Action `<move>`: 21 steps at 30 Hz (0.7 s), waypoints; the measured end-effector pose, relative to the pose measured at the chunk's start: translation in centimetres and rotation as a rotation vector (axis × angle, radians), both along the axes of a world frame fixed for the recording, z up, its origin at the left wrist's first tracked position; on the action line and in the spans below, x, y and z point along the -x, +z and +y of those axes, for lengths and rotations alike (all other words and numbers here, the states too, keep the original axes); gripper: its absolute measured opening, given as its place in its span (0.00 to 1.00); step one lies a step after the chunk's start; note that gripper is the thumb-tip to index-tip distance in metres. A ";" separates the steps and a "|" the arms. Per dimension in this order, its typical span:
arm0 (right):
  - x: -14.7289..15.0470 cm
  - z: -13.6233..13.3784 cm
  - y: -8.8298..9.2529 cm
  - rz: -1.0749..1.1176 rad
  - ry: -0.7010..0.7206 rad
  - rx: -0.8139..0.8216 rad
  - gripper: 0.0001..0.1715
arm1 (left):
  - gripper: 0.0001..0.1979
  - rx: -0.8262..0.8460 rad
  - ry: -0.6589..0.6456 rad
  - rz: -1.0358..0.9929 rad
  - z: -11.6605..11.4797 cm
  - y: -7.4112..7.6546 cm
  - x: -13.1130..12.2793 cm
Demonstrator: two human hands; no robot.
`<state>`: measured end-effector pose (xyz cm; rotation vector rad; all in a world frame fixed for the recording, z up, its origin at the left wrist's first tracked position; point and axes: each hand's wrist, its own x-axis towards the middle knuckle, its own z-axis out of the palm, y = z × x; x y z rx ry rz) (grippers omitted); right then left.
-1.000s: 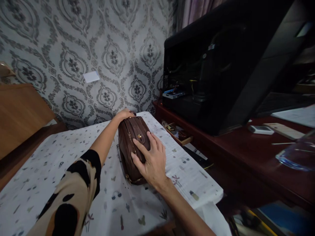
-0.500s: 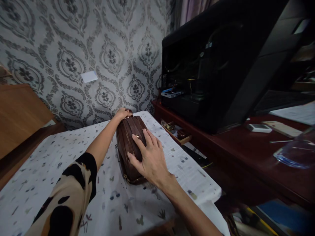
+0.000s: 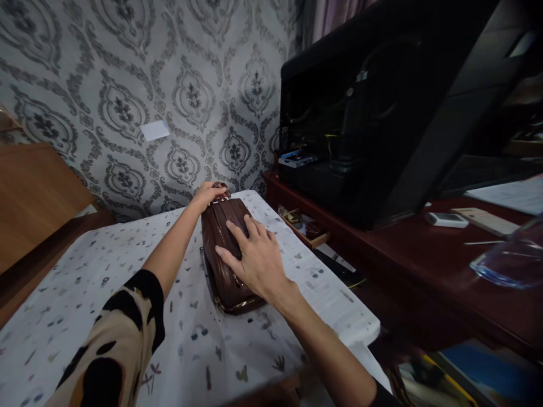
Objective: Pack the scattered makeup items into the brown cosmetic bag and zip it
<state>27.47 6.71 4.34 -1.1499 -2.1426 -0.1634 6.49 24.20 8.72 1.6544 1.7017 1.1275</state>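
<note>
A brown leather bag (image 3: 220,263) with gold zips lies on a white printed cloth (image 3: 182,339). At its far end, my left hand (image 3: 207,195) is closed around the bag's handle, though some of the fingers are hidden. My right hand (image 3: 257,257) rests on top of the bag with its fingers spread, covering part of its right side. The near end of the bag, with a gold zip along its lower edge, points toward me.
Right of the cloth, a dark red desk (image 3: 394,254) holds a large black computer case (image 3: 339,130). Below it, a small drawer (image 3: 318,240) stands pulled out. A wooden panel (image 3: 38,198) rises at the left, and patterned wallpaper (image 3: 178,73) covers the back wall.
The bag has rolled slightly and its near end has shifted right, showing more of the near zip. My right hand has slid a little left and away from me; my left hand keeps the handle.
</note>
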 end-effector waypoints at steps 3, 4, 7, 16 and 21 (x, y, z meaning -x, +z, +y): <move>0.0 -0.1 0.0 0.002 -0.008 -0.007 0.35 | 0.10 0.053 0.013 0.048 -0.5 0.2 0.8; 0.0 -0.1 0.0 0.001 -0.009 -0.010 0.34 | 0.09 0.076 0.026 0.072 -0.8 0.3 1.2; 0.1 -0.1 -0.1 -0.004 -0.013 -0.006 0.35 | 0.10 0.137 0.070 0.149 -1.6 0.3 2.4; 0.0 -0.4 0.3 -0.034 0.014 0.056 0.28 | 0.13 0.044 0.168 0.362 -3.0 -0.2 3.3; -0.2 -0.7 1.0 -0.061 0.048 0.112 0.28 | 0.13 -0.053 0.194 0.420 -3.9 0.0 2.8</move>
